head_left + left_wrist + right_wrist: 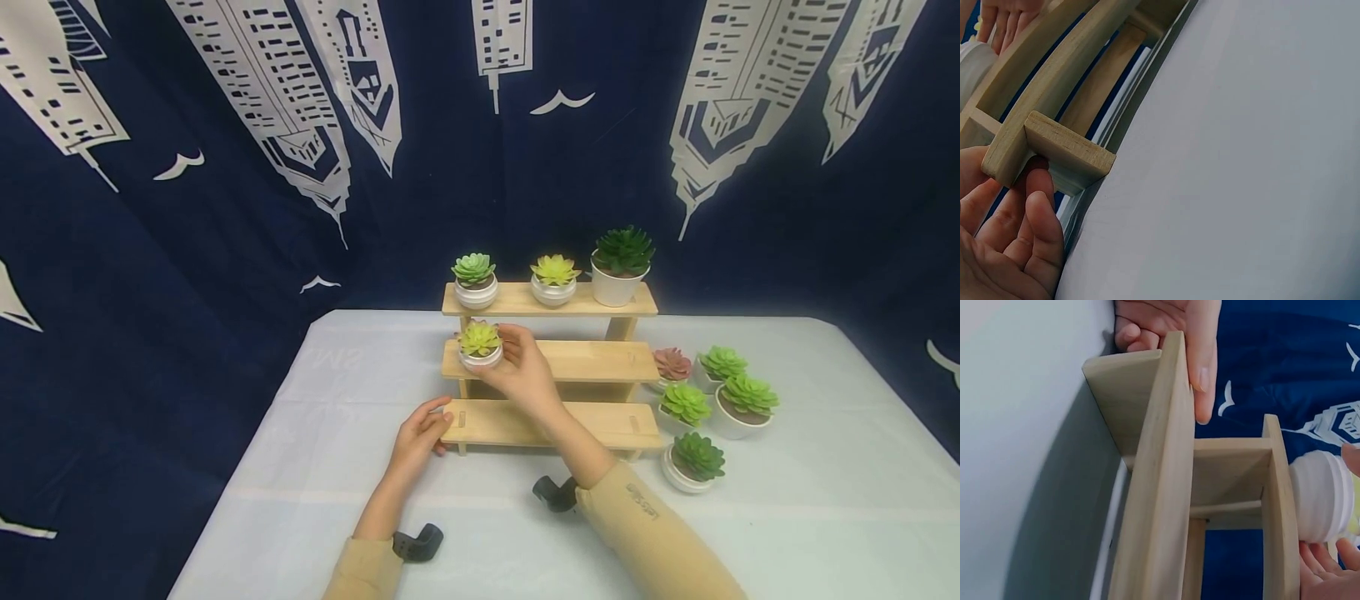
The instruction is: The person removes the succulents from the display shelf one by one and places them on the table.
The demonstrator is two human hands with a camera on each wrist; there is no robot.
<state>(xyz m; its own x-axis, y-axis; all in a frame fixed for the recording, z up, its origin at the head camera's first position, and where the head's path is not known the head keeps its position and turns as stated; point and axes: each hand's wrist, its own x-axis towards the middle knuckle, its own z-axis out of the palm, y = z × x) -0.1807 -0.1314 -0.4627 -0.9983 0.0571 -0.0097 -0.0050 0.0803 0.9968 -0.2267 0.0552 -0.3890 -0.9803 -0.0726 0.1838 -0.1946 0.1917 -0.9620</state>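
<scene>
My right hand [521, 367] holds a small potted succulent [479, 346], yellow-green in a white pot, at the left end of the middle step of a three-tier wooden plant stand [592, 360]. In the right wrist view the white pot [1319, 497] stands against that step, fingers and thumb around it. At the bottom step's left end, my left hand [418, 435] grips the board, fingers curled beneath it in the left wrist view. On the top step sit a light green succulent [474, 281], a yellow one [555, 280] and a larger dark green one [621, 265].
Right of the stand, several potted succulents are grouped on the white-covered table [315, 467]: a reddish one [672, 367], bright green ones such as this large plant [746, 404], and a darker green one [693, 462] in front. A navy printed cloth [450, 183] hangs behind.
</scene>
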